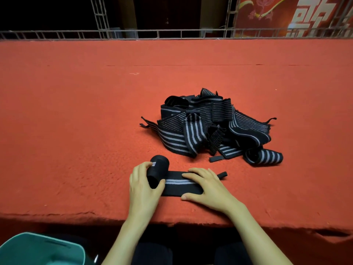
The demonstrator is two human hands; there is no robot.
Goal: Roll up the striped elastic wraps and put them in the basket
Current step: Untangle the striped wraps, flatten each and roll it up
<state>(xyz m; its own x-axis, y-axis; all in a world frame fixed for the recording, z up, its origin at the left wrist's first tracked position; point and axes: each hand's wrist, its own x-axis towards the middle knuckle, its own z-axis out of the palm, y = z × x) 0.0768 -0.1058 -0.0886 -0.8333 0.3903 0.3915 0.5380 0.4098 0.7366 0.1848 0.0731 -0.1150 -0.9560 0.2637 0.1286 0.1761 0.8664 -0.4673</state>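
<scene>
Down at the near left corner, below the worktop [76,111] edge, sits a teal basket [17,247]. On the red worktop, the left hand [142,188] has its grip clenched round the rolled-up end of a striped wrap [179,185], thumb on the near side and fingers over the far side. The unrolled tail runs rightward, flat under the right hand [208,186], whose grip is released, its fingers straight and pressing down. Farther back and to the right lies a tangled pile of wraps [210,127].
</scene>
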